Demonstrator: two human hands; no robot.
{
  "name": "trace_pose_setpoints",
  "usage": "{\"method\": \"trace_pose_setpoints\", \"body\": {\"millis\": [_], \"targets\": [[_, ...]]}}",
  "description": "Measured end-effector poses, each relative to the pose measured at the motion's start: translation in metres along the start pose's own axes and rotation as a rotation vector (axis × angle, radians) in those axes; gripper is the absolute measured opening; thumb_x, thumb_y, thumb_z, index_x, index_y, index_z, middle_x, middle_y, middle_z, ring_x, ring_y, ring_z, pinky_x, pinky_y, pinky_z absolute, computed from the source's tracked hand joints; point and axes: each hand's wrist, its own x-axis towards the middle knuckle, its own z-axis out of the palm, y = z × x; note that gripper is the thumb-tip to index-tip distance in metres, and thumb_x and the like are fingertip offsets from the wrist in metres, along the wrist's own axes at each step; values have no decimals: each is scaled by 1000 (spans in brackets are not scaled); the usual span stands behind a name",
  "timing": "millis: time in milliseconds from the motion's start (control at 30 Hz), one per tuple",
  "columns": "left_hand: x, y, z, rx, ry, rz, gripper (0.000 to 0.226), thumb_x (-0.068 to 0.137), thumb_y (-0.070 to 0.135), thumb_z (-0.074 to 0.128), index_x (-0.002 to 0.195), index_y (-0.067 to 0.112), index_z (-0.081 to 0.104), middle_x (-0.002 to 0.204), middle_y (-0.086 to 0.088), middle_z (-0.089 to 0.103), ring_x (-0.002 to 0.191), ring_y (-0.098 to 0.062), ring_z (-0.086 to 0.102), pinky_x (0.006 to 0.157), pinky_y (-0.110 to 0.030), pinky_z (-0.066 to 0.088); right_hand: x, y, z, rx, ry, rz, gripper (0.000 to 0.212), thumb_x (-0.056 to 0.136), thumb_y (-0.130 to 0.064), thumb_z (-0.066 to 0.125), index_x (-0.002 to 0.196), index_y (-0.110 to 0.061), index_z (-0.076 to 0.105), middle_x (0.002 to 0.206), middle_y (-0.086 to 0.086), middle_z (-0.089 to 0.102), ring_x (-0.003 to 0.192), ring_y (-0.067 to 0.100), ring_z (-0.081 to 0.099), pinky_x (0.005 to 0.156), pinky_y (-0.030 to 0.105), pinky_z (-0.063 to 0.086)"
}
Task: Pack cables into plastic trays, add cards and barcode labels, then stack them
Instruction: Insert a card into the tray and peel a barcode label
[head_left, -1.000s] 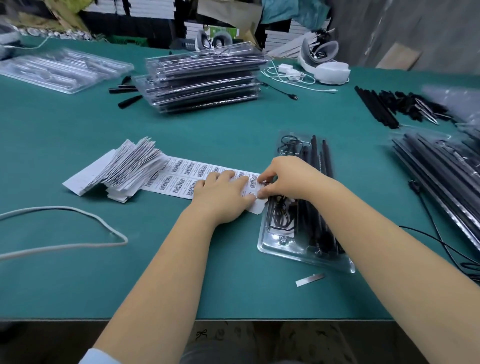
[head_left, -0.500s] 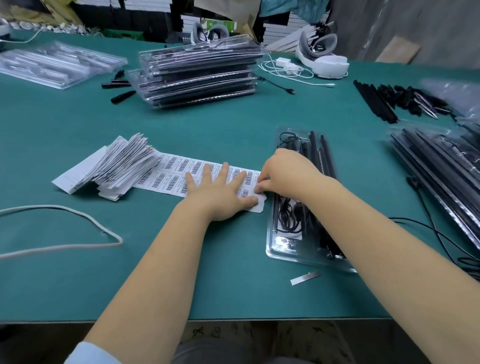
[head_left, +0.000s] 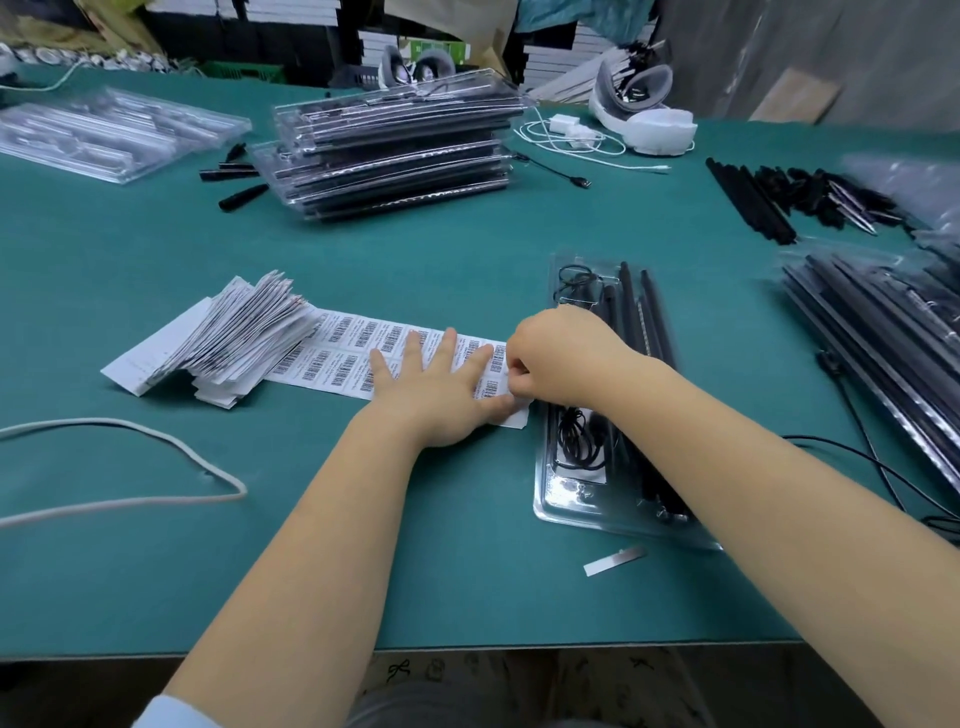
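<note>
The left hand lies flat with spread fingers on the barcode label sheet at frame centre. The right hand, fingers curled, pinches a label at the sheet's right end. The plastic tray with black cables lies just right of the sheet on the table. The stack of packed trays stands at upper centre.
</note>
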Motion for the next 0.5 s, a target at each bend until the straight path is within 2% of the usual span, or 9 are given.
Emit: {"method": "trace_pose_setpoints", "body": {"millis": [67,133,200,300,400,500], "targets": [[0,0,0,-10,0,-3,74,83,78,24,145,50,-5,157,9,-18,143,-26,-22,108,-59,-18,1,6,3,105,47,59,23,83,-23,47,70,-10,61,68,4,57,66,26,53,50,28,37],[1,0,-1,-14,1,-6,73,84,76,26,145,50,-4,157,9,-18,143,-26,-22,108,-59,-18,1,15,5,264,77,112,26,83,-24,49,82,-8,69,79,9,68,77,29,61,63,35,51],[1,1,-1,-13,2,-7,73,84,76,27,145,50,-4,157,9,-18,143,-26,-23,109,-59,-18,0,21,7,432,64,138,25,84,-30,52,81,-14,71,82,3,69,81,23,62,70,36,52],[2,1,-1,-18,1,-7,74,84,76,27,146,49,-4,157,9,-18,143,-26,-23,109,-60,-18,-1,21,7,479,-24,92,13,78,-46,64,78,-34,70,73,-14,61,77,8,56,65,27,43],[2,1,0,-24,3,-11,73,85,75,28,146,50,-3,157,9,-17,143,-25,-22,109,-59,-17,2,17,4,422,-26,132,11,78,-41,67,82,-33,73,66,-15,59,72,8,56,63,26,44],[1,1,-1,-28,9,-9,73,85,75,28,146,50,-2,158,9,-16,143,-25,-22,109,-59,-17,4,14,2,496,-20,211,11,77,-30,64,79,-26,75,64,-10,63,63,8,54,60,24,43]]}}
